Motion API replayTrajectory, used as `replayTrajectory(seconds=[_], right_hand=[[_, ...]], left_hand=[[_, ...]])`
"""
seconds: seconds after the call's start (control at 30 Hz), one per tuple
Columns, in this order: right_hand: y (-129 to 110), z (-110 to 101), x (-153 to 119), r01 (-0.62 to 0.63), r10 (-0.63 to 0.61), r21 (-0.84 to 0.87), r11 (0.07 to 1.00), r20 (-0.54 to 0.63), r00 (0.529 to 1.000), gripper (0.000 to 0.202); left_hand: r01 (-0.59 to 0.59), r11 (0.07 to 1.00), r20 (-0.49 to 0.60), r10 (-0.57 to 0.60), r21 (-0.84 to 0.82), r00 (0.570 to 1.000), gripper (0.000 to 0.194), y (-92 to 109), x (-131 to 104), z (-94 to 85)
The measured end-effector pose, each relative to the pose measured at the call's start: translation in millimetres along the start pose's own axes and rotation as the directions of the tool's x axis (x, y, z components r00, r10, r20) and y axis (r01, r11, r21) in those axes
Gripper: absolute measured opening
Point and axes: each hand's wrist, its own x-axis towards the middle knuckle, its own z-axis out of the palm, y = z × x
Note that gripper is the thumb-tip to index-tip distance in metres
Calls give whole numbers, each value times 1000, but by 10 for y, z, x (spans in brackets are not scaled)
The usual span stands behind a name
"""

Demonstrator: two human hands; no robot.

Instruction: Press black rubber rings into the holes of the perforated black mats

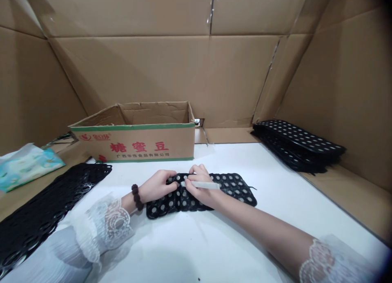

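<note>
A black mat (235, 188) dotted with rows of pale round discs lies across the white table in front of me. My left hand (163, 187) pinches it toward its left end, thumb and fingers closed on the upper edge. Close beside, my right hand (202, 188) grips a white pen-like stick (206, 185), its tip pointing left at the mat near my left thumb. What the tip touches is too small to make out. Part of the mat is hidden under my right hand.
An open cardboard box (137, 142) with green edging stands behind my hands. At right rises a stack of dotted black mats (297, 142). To the left lie black perforated sheets (55, 205) and a tissue pack (33, 165). Cardboard walls (165, 70) enclose the table (171, 250).
</note>
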Motion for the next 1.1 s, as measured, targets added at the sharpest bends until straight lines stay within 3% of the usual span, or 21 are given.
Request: replayTrajectory(seconds=[0.27,0.53,0.67,0.83,1.1], right_hand=[[-34,33,2,-19,21,-154,988,15,1000,28],[20,60,38,-58,58,-180,982,-6,998,29],[59,-8,2,32,-29,-79,996,36,999,36],[57,-35,-17,33,-30,-36,999,73,997,38],[-63,33,-46,91,-60,-311,946,108,992,24]], left_hand=[[40,998,-48,-42,-57,998,12,20,-13,94],[50,973,8,-50,-226,999,16,20,-11,81],[19,996,30,-17,-86,999,16,23,-30,37],[-22,995,55,17,97,998,15,20,-48,12],[54,956,-19,-51,290,999,13,92,-105,150]])
